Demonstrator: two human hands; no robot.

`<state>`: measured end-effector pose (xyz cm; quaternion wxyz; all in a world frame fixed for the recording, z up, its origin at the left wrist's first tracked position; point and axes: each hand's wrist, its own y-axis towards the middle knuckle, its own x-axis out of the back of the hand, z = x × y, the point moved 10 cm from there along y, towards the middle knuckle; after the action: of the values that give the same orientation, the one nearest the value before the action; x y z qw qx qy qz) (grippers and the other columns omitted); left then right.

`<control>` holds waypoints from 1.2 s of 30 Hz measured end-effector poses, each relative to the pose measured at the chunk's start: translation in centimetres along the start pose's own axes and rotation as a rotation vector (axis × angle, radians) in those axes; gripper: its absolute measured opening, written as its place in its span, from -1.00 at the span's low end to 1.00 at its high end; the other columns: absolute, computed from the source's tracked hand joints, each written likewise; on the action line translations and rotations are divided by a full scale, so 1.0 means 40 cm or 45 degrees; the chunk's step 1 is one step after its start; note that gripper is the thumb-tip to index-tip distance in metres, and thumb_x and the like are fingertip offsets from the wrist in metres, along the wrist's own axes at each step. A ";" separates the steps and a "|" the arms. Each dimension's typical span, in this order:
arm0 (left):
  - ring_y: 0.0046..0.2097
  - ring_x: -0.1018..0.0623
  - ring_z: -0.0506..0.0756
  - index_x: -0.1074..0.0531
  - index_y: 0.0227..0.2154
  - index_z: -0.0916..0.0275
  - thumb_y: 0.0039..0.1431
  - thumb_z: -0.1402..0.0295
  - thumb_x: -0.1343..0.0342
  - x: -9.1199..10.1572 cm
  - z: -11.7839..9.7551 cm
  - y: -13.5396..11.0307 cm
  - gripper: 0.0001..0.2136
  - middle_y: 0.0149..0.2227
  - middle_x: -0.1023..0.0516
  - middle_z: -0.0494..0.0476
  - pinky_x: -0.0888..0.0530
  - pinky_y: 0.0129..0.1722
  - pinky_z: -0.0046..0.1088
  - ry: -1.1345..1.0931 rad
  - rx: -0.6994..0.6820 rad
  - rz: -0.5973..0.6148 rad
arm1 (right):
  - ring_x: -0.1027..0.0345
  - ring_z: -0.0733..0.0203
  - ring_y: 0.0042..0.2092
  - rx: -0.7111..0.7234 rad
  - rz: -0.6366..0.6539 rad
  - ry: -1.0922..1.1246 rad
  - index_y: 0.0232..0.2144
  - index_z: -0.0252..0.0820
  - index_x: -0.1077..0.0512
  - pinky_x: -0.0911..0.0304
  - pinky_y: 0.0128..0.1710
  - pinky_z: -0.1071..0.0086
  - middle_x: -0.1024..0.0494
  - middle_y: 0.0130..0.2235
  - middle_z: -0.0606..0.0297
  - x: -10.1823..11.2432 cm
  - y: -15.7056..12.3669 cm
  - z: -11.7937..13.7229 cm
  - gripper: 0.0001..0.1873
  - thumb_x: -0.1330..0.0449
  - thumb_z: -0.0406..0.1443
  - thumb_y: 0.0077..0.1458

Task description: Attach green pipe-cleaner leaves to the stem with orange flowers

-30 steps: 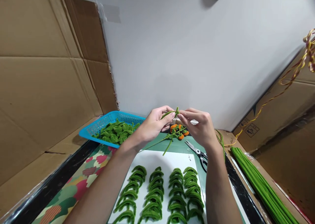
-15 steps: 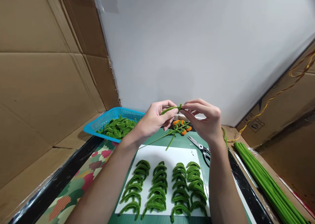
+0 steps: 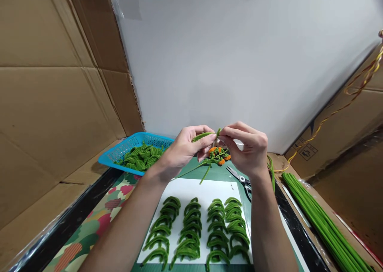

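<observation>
Between my two hands, above the far end of the mat, is a bent green pipe cleaner [image 3: 202, 136]. My left hand [image 3: 191, 141] pinches it between thumb and fingers. My right hand [image 3: 245, 141] is closed at its right end, where a short tip sticks up. Just beyond and below lies a pipe-cleaner flower sprig [image 3: 220, 155] with orange blooms and a long green stem. Closer to me, a white sheet [image 3: 191, 187] bears several columns of curved green pipe-cleaner pieces [image 3: 191, 226].
A blue basket [image 3: 109, 157] of green pipe-cleaner leaves [image 3: 140, 157] stands at the back left. Scissors [image 3: 241, 179] lie by my right forearm on the green mat [image 3: 221, 175]. A bundle of long green pipe cleaners [image 3: 323, 220] lies at right. Cardboard [image 3: 56, 104] walls the left side.
My right fingers have drawn in closer around the end of the pipe cleaner. Both hands stay in nearly the same place, and the view has shifted slightly.
</observation>
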<state>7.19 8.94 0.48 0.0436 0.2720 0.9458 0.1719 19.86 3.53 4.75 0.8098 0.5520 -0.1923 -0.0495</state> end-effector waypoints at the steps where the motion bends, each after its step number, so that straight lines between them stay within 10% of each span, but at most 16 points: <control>1: -0.53 -0.33 -0.11 -0.49 -0.29 0.32 0.35 0.19 -0.30 0.000 -0.003 0.000 -0.73 -0.52 -0.35 -0.06 -0.32 -0.55 -0.61 -0.009 -0.009 -0.006 | -0.46 0.38 -0.32 0.004 -0.028 -0.009 -0.30 -0.18 -0.59 -0.43 -0.31 0.43 -0.57 -0.29 0.33 0.003 0.000 0.002 -0.79 -0.19 -0.46 0.33; 36: -0.48 -0.40 -0.06 -0.47 -0.20 0.25 0.41 0.21 -0.19 0.042 -0.062 -0.020 -0.81 -0.38 -0.46 0.00 -0.37 -0.49 -0.55 0.556 -0.255 -0.348 | -0.50 0.37 -0.41 -0.452 0.057 0.143 -0.29 -0.27 -0.60 -0.46 -0.36 0.50 -0.62 -0.37 0.28 -0.041 -0.004 -0.055 -0.76 -0.25 -0.21 0.33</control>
<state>4.93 8.46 2.53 -0.1119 0.0928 0.9390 0.3118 19.16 5.87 3.47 0.9049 0.3980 -0.1472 -0.0339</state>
